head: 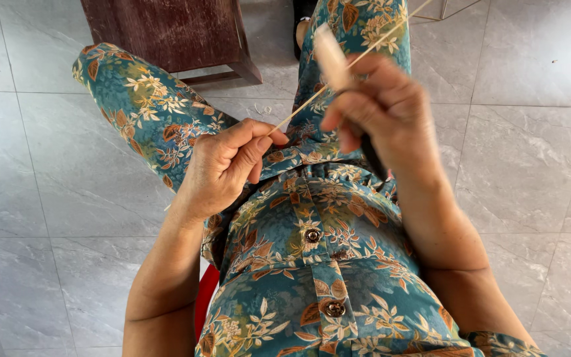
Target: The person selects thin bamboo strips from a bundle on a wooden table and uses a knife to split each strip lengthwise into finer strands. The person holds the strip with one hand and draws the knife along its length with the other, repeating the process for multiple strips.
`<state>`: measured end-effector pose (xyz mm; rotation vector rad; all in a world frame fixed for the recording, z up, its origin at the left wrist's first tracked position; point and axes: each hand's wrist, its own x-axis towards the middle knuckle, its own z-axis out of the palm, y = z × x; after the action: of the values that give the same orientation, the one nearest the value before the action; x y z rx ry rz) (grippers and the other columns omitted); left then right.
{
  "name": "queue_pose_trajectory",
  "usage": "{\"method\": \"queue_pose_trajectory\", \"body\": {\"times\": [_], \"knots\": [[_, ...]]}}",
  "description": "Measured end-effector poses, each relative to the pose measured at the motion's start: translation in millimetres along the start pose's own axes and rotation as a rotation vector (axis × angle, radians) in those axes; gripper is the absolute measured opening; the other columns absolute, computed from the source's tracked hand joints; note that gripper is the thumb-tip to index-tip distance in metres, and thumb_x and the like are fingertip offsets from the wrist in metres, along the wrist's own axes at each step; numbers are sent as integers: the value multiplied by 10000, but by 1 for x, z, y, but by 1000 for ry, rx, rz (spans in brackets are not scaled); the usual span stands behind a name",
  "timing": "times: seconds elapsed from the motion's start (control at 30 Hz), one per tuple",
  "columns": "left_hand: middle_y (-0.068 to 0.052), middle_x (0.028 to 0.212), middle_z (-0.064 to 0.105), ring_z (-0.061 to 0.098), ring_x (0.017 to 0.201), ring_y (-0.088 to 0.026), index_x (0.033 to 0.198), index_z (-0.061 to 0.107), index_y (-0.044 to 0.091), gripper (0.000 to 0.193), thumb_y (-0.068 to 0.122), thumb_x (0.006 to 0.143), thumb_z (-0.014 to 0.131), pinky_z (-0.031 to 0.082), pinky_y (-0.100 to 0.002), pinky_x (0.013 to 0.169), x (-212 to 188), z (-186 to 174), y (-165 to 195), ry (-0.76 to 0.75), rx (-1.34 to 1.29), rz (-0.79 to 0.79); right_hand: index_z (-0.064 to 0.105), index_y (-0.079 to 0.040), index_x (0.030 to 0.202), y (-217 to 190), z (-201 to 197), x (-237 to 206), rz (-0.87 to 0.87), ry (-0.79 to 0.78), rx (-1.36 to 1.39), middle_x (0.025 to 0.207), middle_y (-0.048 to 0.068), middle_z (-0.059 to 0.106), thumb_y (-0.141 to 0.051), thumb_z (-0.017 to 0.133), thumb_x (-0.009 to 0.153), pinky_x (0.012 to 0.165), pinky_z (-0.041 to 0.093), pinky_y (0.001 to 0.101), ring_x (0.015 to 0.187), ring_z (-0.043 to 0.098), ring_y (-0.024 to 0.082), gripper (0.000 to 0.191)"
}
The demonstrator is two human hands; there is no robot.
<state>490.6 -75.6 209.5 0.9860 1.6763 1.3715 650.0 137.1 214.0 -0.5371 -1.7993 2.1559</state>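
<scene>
Hands worked over the person's lap, seen from above. The left hand (223, 165), at about nine o'clock from the picture's middle, was closed in a pinch, thumb against forefinger, on the near end of a thin pale stick (351, 63). From that pinch the stick ran up toward one o'clock, crossed the right hand (381, 109) and went on past the top edge. The right hand, at about one o'clock, was closed around a knife: its dark handle (373, 158) stuck out below the fist toward five o'clock, and its blurred pale blade (330, 56) rose toward twelve, lying against the stick. Both rested above floral-patterned trousers (166, 112) and a matching buttoned shirt (318, 264).

The work in hand looked like shaving the stick thin. Judged from this, it would go well if the left pinch kept the stick taut and steady, the blade stayed at a shallow angle to the wood, and the strokes ran away from the body and clear of the left fingers.

A dark wooden stool (173, 33) stood at eleven o'clock on the grey tiled floor (47, 218)
</scene>
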Motion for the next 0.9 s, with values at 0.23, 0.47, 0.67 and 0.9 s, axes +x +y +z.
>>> {"method": "queue_pose_trajectory", "body": {"times": [0.23,0.47,0.67,0.9], "knots": [[12,815,728,605,549,-34,1086,717,49,173,134,1077,568,451,-194,463,2,-1,2,-9,24,17,593,7,1299,-14,-31,-2,-153,201,141,821,156,720,-59,614,1157,453,451,226,490,588,135,158],[22,661,660,601,532,-35,1087,719,60,173,156,1058,578,459,-206,462,5,2,13,-4,18,-45,561,-46,1330,0,26,-4,209,-75,-140,811,77,746,-67,618,1015,472,522,204,547,635,64,321],[14,679,661,595,538,-41,1087,720,61,194,162,1071,556,455,-218,471,3,-4,17,-13,50,-5,580,-47,1266,-2,8,4,47,8,-3,838,95,738,-38,601,1064,498,501,217,559,620,86,203],[7,582,644,611,489,-47,1080,735,79,202,169,1049,557,430,-230,427,4,-5,18,-47,44,-15,566,-62,1345,-19,-13,0,-88,156,46,848,111,736,-43,582,1062,499,504,227,547,636,106,284]]}}
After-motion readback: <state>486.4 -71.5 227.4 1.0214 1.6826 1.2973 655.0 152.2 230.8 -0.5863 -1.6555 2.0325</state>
